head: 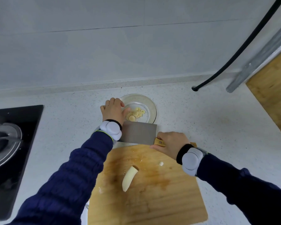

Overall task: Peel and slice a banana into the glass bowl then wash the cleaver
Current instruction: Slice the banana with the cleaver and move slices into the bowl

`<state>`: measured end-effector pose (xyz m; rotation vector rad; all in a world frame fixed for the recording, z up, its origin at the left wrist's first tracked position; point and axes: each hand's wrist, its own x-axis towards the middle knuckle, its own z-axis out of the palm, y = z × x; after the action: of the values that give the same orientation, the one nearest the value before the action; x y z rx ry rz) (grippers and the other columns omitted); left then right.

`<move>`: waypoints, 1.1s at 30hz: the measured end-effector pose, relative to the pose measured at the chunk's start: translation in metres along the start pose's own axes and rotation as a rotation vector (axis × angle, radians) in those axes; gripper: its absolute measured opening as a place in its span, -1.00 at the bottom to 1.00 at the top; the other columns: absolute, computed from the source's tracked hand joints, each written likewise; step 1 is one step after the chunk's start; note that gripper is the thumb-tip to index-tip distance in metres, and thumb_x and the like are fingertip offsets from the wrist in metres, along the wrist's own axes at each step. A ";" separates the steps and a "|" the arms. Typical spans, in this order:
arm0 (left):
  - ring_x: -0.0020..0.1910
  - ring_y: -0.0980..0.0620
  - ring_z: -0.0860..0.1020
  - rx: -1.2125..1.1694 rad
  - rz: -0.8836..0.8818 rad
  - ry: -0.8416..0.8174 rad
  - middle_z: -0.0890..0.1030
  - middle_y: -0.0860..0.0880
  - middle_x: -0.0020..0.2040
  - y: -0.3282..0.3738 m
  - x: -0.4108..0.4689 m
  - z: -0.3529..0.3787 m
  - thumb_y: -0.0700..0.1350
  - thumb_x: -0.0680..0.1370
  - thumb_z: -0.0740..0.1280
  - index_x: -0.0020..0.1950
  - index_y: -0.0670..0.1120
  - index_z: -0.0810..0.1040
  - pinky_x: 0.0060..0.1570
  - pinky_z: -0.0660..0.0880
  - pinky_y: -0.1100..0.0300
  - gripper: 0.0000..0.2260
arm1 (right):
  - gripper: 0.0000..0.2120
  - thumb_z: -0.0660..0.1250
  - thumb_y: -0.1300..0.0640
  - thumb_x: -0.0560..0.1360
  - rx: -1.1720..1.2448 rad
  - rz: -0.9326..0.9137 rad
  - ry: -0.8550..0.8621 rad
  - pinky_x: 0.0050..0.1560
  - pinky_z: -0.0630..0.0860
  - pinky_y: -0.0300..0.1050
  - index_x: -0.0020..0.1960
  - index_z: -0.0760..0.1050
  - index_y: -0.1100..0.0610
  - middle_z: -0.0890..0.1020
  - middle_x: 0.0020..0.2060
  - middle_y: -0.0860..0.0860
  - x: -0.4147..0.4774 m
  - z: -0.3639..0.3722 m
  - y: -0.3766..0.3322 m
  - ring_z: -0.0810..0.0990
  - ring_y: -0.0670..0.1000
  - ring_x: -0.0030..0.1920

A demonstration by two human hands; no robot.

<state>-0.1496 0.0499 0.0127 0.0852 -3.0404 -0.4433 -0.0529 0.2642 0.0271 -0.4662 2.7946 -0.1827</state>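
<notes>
The right grip (170,143) wraps round the handle of the cleaver (137,132), blade held flat by the glass bowl (151,108), likely to unload the slices (135,114) lying inside; the left grip (113,111) curls over its rim, clasping or not, unclear; the banana stub (130,177) waits on the board (161,200)

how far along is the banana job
Done: peeling, and several slices lie in the glass bowl. In hand: right hand grips the cleaver by the bowl, left hand at its rim. Left: a peeled banana piece on the cutting board still to slice, then washing the cleaver.
</notes>
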 end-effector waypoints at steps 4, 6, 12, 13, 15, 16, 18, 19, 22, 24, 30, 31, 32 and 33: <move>0.04 -0.14 0.43 -0.162 0.025 0.178 0.47 -0.15 0.05 -0.004 -0.035 -0.009 -0.10 0.54 0.31 0.07 -0.17 0.48 0.00 0.26 0.09 -0.82 | -0.58 0.11 -0.32 0.52 0.082 0.052 -0.028 -0.21 0.44 -0.14 -0.02 0.40 0.04 0.46 -0.33 -0.08 -0.015 0.001 -0.007 0.48 0.02 -0.25; 0.03 -0.17 0.43 -0.256 0.020 0.252 0.45 -0.20 0.06 -0.004 -0.058 -0.014 -0.26 0.52 0.30 0.07 -0.22 0.47 -0.04 0.25 0.16 -0.86 | -0.54 0.11 -0.30 0.52 0.107 0.081 -0.027 -0.15 0.50 -0.10 -0.01 0.46 0.09 0.54 -0.27 -0.02 -0.023 0.004 -0.010 0.56 0.06 -0.22; -0.05 -0.09 0.42 -0.374 0.056 0.315 0.43 -0.22 0.04 -0.005 -0.118 -0.021 -0.40 0.50 0.24 0.04 -0.27 0.46 -0.04 0.22 0.44 -0.85 | -0.55 0.08 -0.21 0.57 0.227 0.102 -0.022 -0.20 0.45 -0.09 -0.30 0.34 0.10 0.46 -0.44 0.03 -0.041 0.007 -0.015 0.51 0.08 -0.35; -0.06 -0.09 0.42 -0.366 0.061 0.303 0.44 -0.20 0.03 -0.006 -0.128 -0.021 -0.37 0.51 0.26 0.03 -0.26 0.47 -0.06 0.23 0.42 -0.88 | -0.54 0.09 -0.19 0.58 0.300 0.108 -0.044 -0.26 0.40 -0.11 -0.35 0.28 0.10 0.40 -0.46 0.01 -0.045 0.007 -0.016 0.42 0.05 -0.41; -0.04 -0.03 0.42 -0.340 0.058 0.253 0.46 -0.13 0.01 -0.007 -0.147 -0.016 -0.29 0.54 0.27 0.03 -0.22 0.50 -0.20 0.27 0.35 -0.91 | -0.53 0.08 -0.20 0.58 0.545 0.163 -0.118 -0.31 0.38 -0.09 -0.34 0.28 0.12 0.39 -0.43 0.02 -0.055 0.008 -0.019 0.34 0.03 -0.41; -0.04 0.00 0.42 -0.324 0.070 0.225 0.47 -0.10 0.00 -0.008 -0.158 -0.013 -0.27 0.54 0.29 0.01 -0.20 0.51 -0.25 0.28 0.35 -0.92 | -0.52 0.07 -0.23 0.57 0.693 0.205 -0.156 -0.35 0.36 -0.10 -0.28 0.35 0.14 0.41 -0.42 0.03 -0.062 0.010 -0.021 0.33 0.02 -0.41; -0.08 -0.03 0.46 -0.332 0.133 0.175 0.51 -0.10 -0.06 -0.010 -0.173 -0.003 -0.29 0.51 0.32 -0.05 -0.20 0.53 -0.23 0.43 0.21 -0.95 | -0.49 0.08 -0.29 0.54 0.903 0.286 -0.217 -0.42 0.29 -0.18 -0.22 0.43 0.14 0.41 -0.43 0.02 -0.074 0.012 -0.026 0.31 0.00 -0.45; -0.11 -0.06 0.48 -0.345 0.159 0.157 0.53 -0.12 -0.10 -0.012 -0.180 0.001 -0.30 0.49 0.34 -0.09 -0.21 0.54 -0.19 0.48 0.10 -0.96 | -0.48 0.07 -0.32 0.52 0.936 0.304 -0.241 -0.44 0.29 -0.21 -0.22 0.43 0.13 0.40 -0.45 0.01 -0.080 0.013 -0.028 0.30 -0.01 -0.47; -0.15 -0.05 0.53 -0.382 0.183 0.124 0.56 -0.08 -0.14 -0.016 -0.199 0.013 -0.29 0.47 0.37 -0.11 -0.19 0.56 -0.14 0.51 0.09 -0.96 | -0.44 0.04 -0.34 0.52 0.933 0.299 -0.304 -0.45 0.33 -0.23 -0.25 0.41 0.14 0.41 -0.47 0.00 -0.089 0.015 -0.032 0.31 -0.03 -0.52; -0.14 0.00 0.54 -0.391 0.168 0.131 0.58 -0.05 -0.11 -0.017 -0.215 0.018 -0.27 0.47 0.38 -0.10 -0.16 0.57 -0.14 0.49 0.18 -0.96 | -0.45 0.04 -0.33 0.53 0.934 0.303 -0.337 -0.44 0.33 -0.23 -0.25 0.41 0.15 0.41 -0.46 0.01 -0.098 0.015 -0.036 0.31 -0.03 -0.52; -0.17 0.04 0.58 -0.357 0.217 0.162 0.62 0.02 -0.08 -0.020 -0.241 0.035 -0.17 0.49 0.35 -0.10 -0.09 0.57 -0.23 0.52 0.25 -0.97 | -0.46 0.04 -0.29 0.55 0.906 0.294 -0.352 -0.48 0.32 -0.24 -0.23 0.42 0.16 0.39 -0.48 0.00 -0.114 0.016 -0.045 0.29 -0.04 -0.53; -0.18 0.04 0.59 -0.346 0.220 0.165 0.62 0.02 -0.08 -0.019 -0.242 0.035 -0.20 0.48 0.37 -0.11 -0.10 0.58 -0.23 0.52 0.26 -0.97 | -0.46 0.03 -0.29 0.55 0.895 0.294 -0.346 -0.48 0.32 -0.25 -0.24 0.41 0.16 0.40 -0.49 -0.01 -0.115 0.017 -0.047 0.29 -0.04 -0.54; -0.17 0.03 0.59 -0.337 0.229 0.168 0.63 0.02 -0.08 -0.019 -0.243 0.036 -0.20 0.48 0.35 -0.11 -0.10 0.59 -0.23 0.53 0.25 -0.96 | -0.46 0.03 -0.29 0.55 0.890 0.297 -0.342 -0.49 0.32 -0.25 -0.24 0.41 0.16 0.40 -0.49 -0.01 -0.116 0.017 -0.047 0.29 -0.05 -0.54; -0.16 0.02 0.60 -0.334 0.235 0.170 0.63 0.01 -0.08 -0.019 -0.243 0.037 -0.19 0.49 0.33 -0.10 -0.11 0.60 -0.22 0.54 0.23 -0.94 | -0.46 0.03 -0.29 0.55 0.890 0.300 -0.340 -0.49 0.32 -0.26 -0.24 0.41 0.15 0.40 -0.50 -0.01 -0.117 0.018 -0.048 0.30 -0.05 -0.54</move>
<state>0.0906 0.0579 -0.0421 -0.2362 -2.7222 -0.8625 0.0722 0.2569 0.0505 0.1326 2.1197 -1.0859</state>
